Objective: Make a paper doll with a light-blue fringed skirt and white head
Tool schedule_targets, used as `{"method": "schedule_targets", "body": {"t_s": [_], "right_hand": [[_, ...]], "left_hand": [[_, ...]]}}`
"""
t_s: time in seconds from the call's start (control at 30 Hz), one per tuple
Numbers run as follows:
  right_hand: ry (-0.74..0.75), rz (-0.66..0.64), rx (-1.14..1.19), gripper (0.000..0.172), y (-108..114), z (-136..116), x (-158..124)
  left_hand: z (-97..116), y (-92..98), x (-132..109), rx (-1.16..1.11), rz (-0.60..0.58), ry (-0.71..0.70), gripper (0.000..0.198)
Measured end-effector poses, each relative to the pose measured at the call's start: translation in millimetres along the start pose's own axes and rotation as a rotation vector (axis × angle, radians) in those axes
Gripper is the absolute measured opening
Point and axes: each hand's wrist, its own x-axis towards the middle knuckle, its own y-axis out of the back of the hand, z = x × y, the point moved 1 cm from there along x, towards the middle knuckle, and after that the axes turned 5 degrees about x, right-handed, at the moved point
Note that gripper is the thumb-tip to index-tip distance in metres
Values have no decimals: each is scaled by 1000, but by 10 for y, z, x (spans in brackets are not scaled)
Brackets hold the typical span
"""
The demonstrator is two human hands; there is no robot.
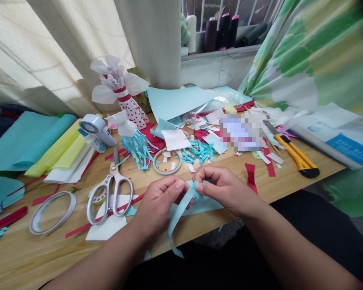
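Near the table's front edge, my left hand (163,195) and my right hand (222,187) meet over a light blue paper strip (179,217). Both are closed, with fingertips pinching its upper end, which is bunched or folded between them. The strip's loose tail hangs down over the edge. Beneath my hands lies a light blue paper sheet (210,206). Just beyond them are a roll of tape (155,166) and a pile of small blue paper shreds (199,152). Silver-handled scissors (113,171) rest to the left of my left hand.
A dotted paper figure (133,110) and a blue-fringed one (135,145) stand at the back. Another tape roll (37,213) and rolled coloured papers (52,153) are on the left. On the right lies a yellow box cutter (297,155), near a plastic packet (344,137).
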Motion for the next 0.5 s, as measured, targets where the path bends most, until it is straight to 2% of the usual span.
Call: {"method": "schedule_targets", "body": {"t_s": [0.23, 0.37, 0.5], "right_hand": [[11, 32, 63, 15, 52, 18, 31], [-4, 31, 64, 20, 58, 13, 27], [-33, 43, 83, 17, 60, 10, 19]], "left_hand": [[0, 19, 14, 68, 49, 105, 20], [5, 1, 24, -8, 43, 115, 20], [-11, 8, 44, -76, 25, 114, 16]]}}
